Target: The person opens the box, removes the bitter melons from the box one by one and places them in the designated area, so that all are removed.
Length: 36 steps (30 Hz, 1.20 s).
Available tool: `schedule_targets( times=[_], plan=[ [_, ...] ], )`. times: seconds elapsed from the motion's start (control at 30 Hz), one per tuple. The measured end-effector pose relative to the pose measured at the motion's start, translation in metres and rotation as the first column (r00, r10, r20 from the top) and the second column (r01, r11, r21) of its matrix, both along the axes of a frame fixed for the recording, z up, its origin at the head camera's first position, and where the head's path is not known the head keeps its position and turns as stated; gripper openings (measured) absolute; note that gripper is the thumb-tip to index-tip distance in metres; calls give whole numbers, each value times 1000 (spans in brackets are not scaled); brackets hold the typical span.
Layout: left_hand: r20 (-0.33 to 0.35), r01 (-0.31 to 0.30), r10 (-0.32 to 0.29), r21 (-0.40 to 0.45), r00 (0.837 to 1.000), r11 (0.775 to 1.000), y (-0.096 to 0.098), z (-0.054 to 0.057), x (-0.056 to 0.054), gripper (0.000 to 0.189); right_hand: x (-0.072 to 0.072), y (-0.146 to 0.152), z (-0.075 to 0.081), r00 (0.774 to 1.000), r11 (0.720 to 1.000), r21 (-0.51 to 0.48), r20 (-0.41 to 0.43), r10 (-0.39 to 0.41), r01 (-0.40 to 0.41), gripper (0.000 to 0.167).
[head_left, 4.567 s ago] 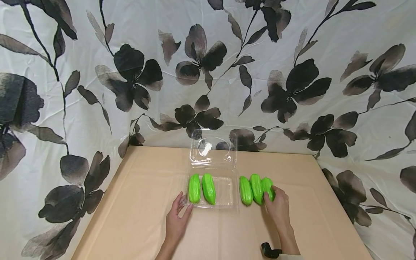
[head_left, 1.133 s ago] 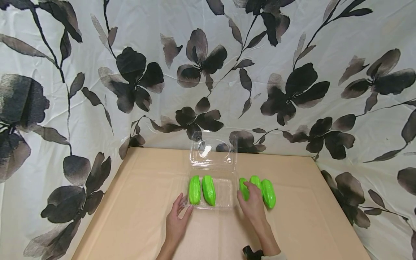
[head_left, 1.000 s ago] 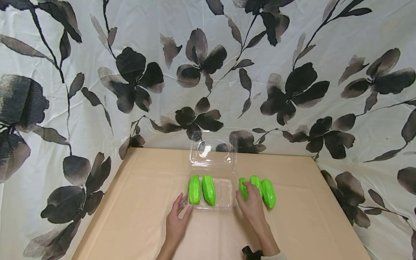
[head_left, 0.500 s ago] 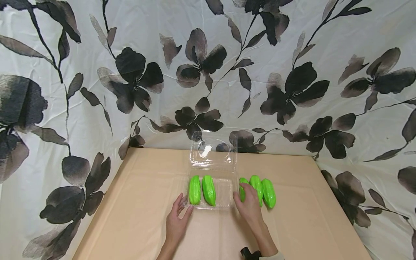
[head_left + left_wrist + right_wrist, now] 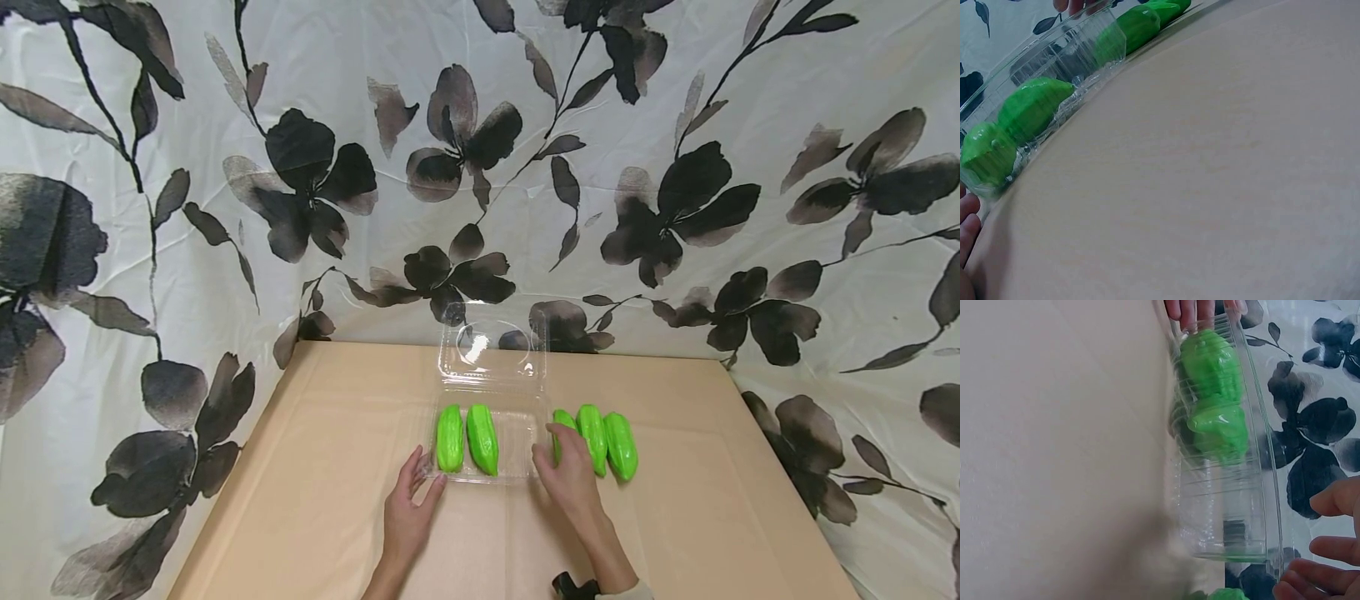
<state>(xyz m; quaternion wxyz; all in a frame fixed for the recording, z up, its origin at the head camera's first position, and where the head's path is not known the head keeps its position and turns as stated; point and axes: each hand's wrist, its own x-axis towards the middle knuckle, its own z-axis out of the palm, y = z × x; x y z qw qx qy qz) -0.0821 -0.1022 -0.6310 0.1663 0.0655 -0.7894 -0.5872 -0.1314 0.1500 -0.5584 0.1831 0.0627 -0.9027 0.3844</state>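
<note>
Ribbed green gourds [image 5: 482, 440] are seen in two groups: two lie side by side in a hinged clear plastic clamshell [image 5: 517, 450], ahead and to the right of the left hand [image 5: 407, 517], and three lie on the tan tabletop [image 5: 315, 517], just ahead and to the right of the right hand [image 5: 573, 475]. The nearest of these three is partly hidden behind that hand. The clamshell's near-left corner is gripped between the thumb and fingers of the left hand. Nothing is gripped by the right hand, whose fingers are loosely spread; whether the clamshell's side or the nearest gourd is touched cannot be told.

The gourds are judged light and firm, with a glossy skin that may slip; each is best taken across its middle, where some purchase should be given by the ridges. The clamshell is probably thin and easily flexed, and is best steadied low at a corner.

Beyond both hands, the lid [image 5: 492, 354] is raised in front of a floral cloth [image 5: 525, 217]. Little finger room is left among the loose gourds, and the way leftward from the right hand is edged by the clamshell's side.
</note>
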Motion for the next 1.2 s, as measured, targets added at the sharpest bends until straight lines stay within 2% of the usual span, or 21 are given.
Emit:
schedule_targets(
  times=[0.4,0.93,1.2],
  plan=[
    [0,2,-2,-2,1000,1000,0,0,0,65,2,-12,1,999,999,10,27,38,-39,44],
    [3,-7,7,-25,1000,1000,1,0,0,65,0,-42,0,989,990,24,45,141,-142,47],
    [13,-5,5,-29,1000,1000,1,2,1,65,-3,-54,-3,984,983,62,57,170,-173,51]
  ],
)
